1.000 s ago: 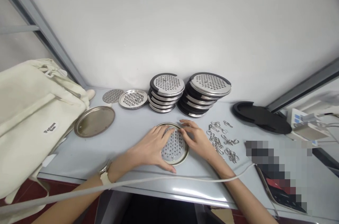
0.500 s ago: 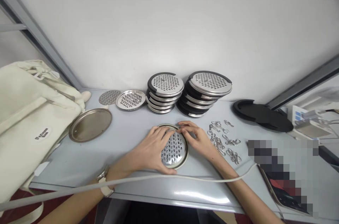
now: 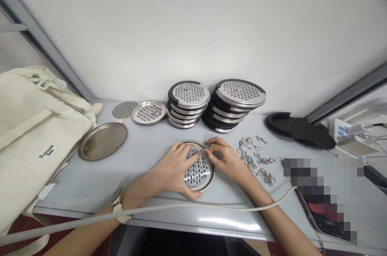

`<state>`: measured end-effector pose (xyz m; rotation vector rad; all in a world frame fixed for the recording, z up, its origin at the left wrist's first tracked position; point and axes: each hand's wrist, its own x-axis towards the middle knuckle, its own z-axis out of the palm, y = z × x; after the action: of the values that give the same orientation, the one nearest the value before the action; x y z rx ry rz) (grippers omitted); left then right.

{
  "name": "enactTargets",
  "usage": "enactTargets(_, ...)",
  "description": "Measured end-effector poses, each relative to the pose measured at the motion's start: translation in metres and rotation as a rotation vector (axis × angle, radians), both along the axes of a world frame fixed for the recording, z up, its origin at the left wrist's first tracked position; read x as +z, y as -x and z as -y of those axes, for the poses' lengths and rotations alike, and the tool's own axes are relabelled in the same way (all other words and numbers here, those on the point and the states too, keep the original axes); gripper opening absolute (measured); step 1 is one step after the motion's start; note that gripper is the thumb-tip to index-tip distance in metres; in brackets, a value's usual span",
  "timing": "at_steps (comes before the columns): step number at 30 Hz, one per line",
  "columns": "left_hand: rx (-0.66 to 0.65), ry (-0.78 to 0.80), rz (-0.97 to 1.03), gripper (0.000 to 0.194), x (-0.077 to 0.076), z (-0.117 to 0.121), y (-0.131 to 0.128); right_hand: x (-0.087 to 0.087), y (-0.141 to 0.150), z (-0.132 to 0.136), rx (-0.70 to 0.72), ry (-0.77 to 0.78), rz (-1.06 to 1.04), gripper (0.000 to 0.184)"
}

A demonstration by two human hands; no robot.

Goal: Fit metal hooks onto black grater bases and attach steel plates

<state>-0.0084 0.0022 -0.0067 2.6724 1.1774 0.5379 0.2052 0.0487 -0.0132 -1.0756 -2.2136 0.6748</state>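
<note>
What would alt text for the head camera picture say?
Two bare hands, left hand and right hand, rest on a round perforated metal disc on a grey table; two stacks of similar discs and loose metal clips lie nearby.
</note>
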Motion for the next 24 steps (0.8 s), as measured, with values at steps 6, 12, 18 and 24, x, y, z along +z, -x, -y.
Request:
enactTargets(6,0.018,0.029,0.01,0.099,-0.0022,0.0033,0.0022,0.0023,0.0026,0.0017,0.012,0.046,-0.003,0.023)
enactTargets(12,0.005,0.086,0.013,0.1,0.0003,0.0048,0.0032,-0.001,0.0004,0.0,0.028,0.143,-0.094,0.013)
enactTargets(18,0.005,0.1,0.004,0.102,-0.0021,0.0036,0.0028,0.0003,0.0004,0.0018,0.062,0.126,-0.028,0.035)
enactTargets(24,0.007,0.121,0.01,0.103,-0.0014,0.0045,0.0036,-0.0013,0.0043,0.0046,0.068,0.138,-0.007,0.038)
